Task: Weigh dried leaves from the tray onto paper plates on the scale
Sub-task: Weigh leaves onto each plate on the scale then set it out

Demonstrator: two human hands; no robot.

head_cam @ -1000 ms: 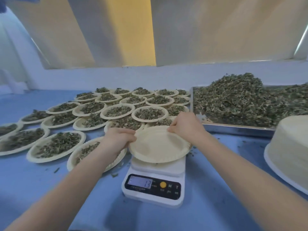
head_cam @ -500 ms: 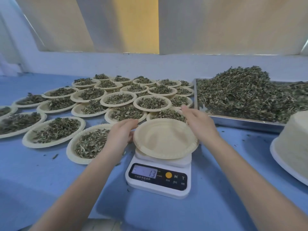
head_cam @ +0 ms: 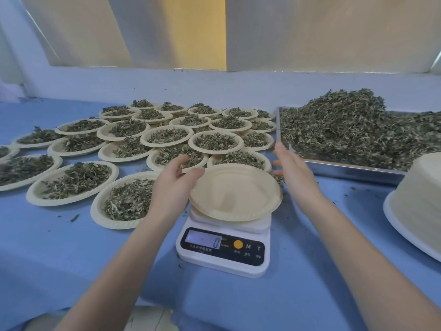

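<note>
Blue-covered table [head_cam: 59, 247]; pale wall panels [head_cam: 322, 32] (one yellow) behind.

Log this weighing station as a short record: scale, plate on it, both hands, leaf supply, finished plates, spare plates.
scale: white digital scale, display reads 0
plate on scale: empty paper plate
left hand: left hand open, at the plate's left rim
right hand: right hand open, right of the plate, near the tray
leaf supply: dried leaves heaped in metal tray
finished plates: filled plates, many, overlapping on the left
spare plates: plate stack, far right
</note>
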